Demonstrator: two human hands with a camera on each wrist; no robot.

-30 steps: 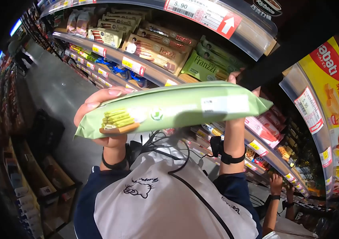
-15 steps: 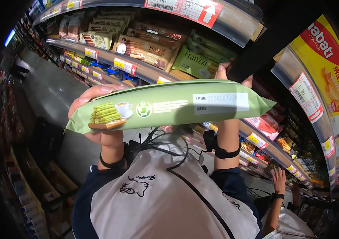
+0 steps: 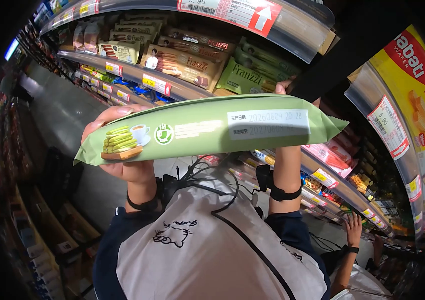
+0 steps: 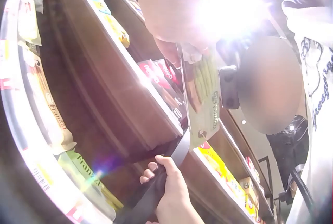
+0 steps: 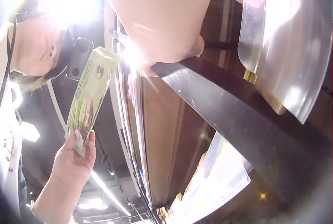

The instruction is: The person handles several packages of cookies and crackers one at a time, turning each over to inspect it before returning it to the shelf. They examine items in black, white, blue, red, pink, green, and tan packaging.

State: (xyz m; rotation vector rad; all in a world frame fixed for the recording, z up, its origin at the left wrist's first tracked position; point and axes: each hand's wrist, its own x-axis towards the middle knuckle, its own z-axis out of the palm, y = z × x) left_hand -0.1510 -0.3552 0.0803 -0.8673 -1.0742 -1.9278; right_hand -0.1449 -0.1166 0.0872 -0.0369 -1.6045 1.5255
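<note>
My left hand [image 3: 135, 171] holds a long green snack packet [image 3: 192, 135] by one end, thumb and fingers on either side of it. The packet is raised, its narrow side facing the head camera, with a biscuit-stick picture and a white date panel. In the right wrist view the packet's broad face, marked Franzzi, shows. My right hand [image 4: 174, 190] grips a black shelf post [image 3: 345, 62], fingers wrapped round it. In the head view the packet overlaps much of the right hand, leaving a fingertip visible above the edge.
Store shelves with Franzzi packets [image 3: 185, 65] and price tags [image 3: 156, 84] curve behind. A yellow wafer poster [image 3: 417, 100] hangs at right. Another person's hand [image 3: 353, 230] reaches toward the lower right shelves. Cables [image 3: 207, 175] hang before my shirt; an aisle floor [image 3: 65, 110] runs left.
The packet has shifted slightly left and its printed side has tipped more toward the head camera, so the date print shows more sharply. My right hand remains at the post.
</note>
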